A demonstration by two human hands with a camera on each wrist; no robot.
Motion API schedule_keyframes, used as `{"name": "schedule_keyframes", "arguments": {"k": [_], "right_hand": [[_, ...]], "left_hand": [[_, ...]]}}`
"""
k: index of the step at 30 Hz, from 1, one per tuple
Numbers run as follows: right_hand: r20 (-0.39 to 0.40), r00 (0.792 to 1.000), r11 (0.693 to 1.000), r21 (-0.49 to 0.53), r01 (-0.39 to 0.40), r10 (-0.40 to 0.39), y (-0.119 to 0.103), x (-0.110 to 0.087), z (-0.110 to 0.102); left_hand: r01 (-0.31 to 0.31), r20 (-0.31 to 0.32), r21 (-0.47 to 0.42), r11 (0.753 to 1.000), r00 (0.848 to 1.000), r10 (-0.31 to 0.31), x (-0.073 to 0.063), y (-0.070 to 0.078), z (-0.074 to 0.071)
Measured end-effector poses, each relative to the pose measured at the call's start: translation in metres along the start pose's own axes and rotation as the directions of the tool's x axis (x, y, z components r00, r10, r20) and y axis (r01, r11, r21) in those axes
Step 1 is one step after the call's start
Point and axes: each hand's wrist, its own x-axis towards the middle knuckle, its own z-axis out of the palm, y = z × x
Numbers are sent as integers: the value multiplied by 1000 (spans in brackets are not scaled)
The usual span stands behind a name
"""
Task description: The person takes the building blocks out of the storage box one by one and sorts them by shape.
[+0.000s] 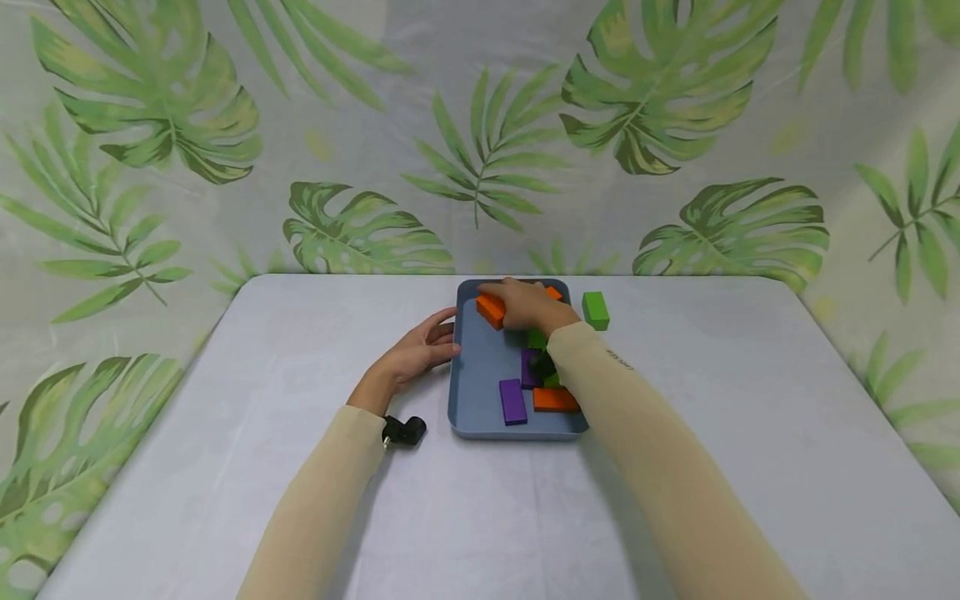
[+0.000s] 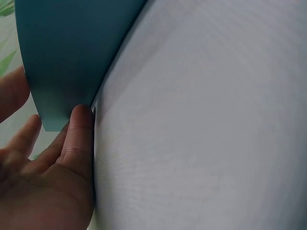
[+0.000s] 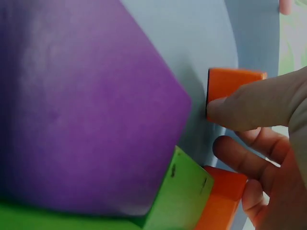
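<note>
A blue-grey tray (image 1: 487, 358) lies on the table, holding several orange, purple and green blocks. In its far part my right hand (image 1: 528, 305) pinches an orange block (image 1: 491, 311); the right wrist view shows the thumb (image 3: 259, 103) across this orange block (image 3: 229, 82). My left hand (image 1: 416, 354) rests against the tray's left wall with fingers extended, fingertips touching the wall (image 2: 67, 62) in the left wrist view. Close to the right wrist camera are a large purple block (image 3: 105, 110) and a green block (image 3: 184, 191), with another orange block (image 3: 225, 191) beside the right fingers.
Outside the tray, a green block (image 1: 596, 310) sits on the white table (image 1: 465, 517) to its right. A purple block (image 1: 513, 402) and an orange block (image 1: 555, 400) lie in the near part of the tray. A leaf-patterned cloth (image 1: 495, 167) hangs behind the table.
</note>
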Motion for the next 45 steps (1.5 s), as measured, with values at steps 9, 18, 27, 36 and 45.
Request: {"name": "schedule_keyframes", "arguments": {"k": [9, 18, 27, 36, 45], "right_hand": [[-31, 999, 999, 40, 17, -16, -1, -2, -1], [-68, 997, 988, 150, 46, -36, 1, -5, -6], [-93, 993, 980, 173, 94, -79, 3, -9, -12], [-140, 989, 955, 282, 88, -50, 5, -10, -13], [-179, 979, 914, 371, 163, -101, 8, -17, -21]], "left_hand": [[2, 2, -12, 1000, 1000, -2, 0, 0, 1], [-4, -9, 4, 1000, 1000, 4, 1, -1, 0], [2, -8, -5, 1000, 1000, -2, 1, -1, 0], [-12, 4, 1, 1000, 1000, 12, 1, -1, 0], [-20, 9, -25, 999, 1000, 21, 0, 0, 1]]}}
